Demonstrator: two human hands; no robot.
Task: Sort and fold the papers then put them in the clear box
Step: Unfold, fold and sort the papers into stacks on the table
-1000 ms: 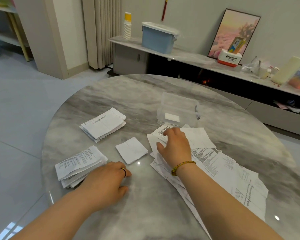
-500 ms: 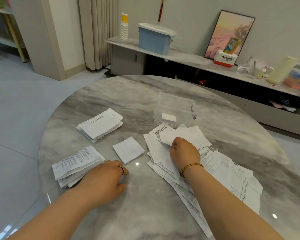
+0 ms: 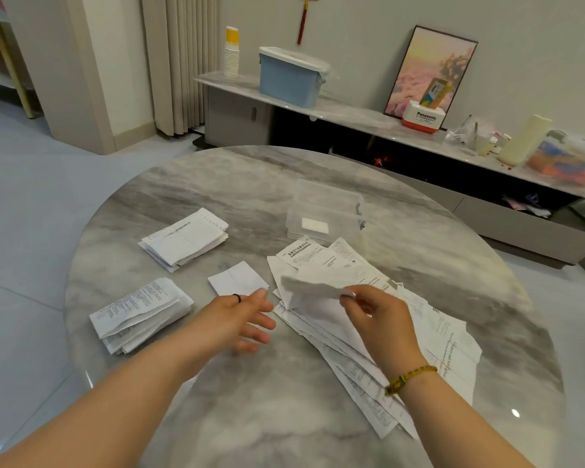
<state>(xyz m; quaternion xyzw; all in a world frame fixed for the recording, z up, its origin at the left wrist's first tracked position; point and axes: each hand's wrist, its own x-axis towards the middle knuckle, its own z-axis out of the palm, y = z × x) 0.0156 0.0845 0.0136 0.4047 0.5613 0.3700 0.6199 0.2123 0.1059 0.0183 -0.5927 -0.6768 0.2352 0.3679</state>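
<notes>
readable print: "panasonic" on a white-and-red box on the far sideboard; the papers' print is too small to read. the right hand holds one white sheet raised by its edge, its grip a thumb-and-finger pinch, above the loose pile of printed papers fanned toward the right edge of the table. the left hand, grip spread and holding nothing, hovers over bare marble-patterned surface beside a small folded square. a far folded stack and a near folded stack lie left. the rectangular clear box, one folded slip inside, stands just beyond the pile.
</notes>
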